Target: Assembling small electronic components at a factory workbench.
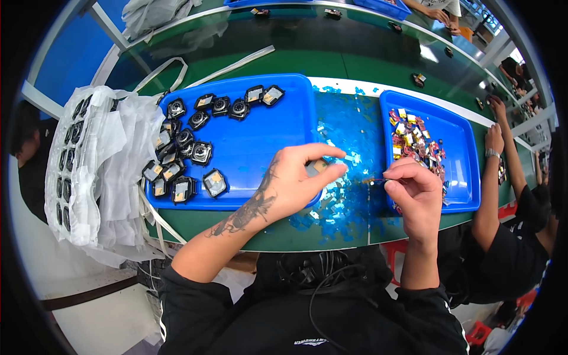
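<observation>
Green workbench [266,242] is lying littered with blue film scraps [337,201].
Left hand [291,177] is apparently cradling a watch case [315,167]; right hand [417,189], apart from it, is pinching a tiny dark part [373,181]. Slackening fingertips could be losing that part among the scraps.

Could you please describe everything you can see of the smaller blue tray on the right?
The smaller tray is shallow, open-topped and looks like blue plastic, with a raised rim and rounded corners. It lies flat on the green workbench. Pink, yellow and white parts are heaped toward its left, blue floor showing at its right. The right hand hides part of its near edge; whether they touch is unclear.
</observation>
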`<state>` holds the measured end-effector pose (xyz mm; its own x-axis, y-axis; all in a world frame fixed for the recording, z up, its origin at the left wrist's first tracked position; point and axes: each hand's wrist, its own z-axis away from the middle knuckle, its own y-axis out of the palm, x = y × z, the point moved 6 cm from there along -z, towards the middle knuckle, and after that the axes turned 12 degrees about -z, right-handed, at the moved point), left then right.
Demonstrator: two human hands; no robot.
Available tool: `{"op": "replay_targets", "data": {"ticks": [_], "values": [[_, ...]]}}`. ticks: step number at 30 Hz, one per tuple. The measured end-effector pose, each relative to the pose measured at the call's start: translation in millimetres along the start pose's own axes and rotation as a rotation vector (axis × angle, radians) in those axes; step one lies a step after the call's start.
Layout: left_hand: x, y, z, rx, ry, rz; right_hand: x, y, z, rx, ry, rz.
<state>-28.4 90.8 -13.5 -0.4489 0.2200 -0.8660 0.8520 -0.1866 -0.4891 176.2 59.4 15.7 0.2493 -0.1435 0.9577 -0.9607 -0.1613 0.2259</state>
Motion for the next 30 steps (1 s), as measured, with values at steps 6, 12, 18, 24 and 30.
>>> {"op": "replay_targets", "data": {"ticks": [6,12,18,24,30], "values": [[7,10,-1,0.142,-0.128,0.703,-5,3,1,-0.061,0.081,-0.009],[-7,15,4,0.174,0.013,0.714,-5,29,-8,-0.081,-0.057,0.261],[-9,13,6,0.248,0.017,0.691,13,48,-16,-0.044,-0.220,0.560],[-18,13,8,0.254,0.045,0.641,15,54,-18,-0.028,-0.280,0.584],[-19,14,8,0.258,0.068,0.629,14,54,-20,-0.028,-0.278,0.595]]}}
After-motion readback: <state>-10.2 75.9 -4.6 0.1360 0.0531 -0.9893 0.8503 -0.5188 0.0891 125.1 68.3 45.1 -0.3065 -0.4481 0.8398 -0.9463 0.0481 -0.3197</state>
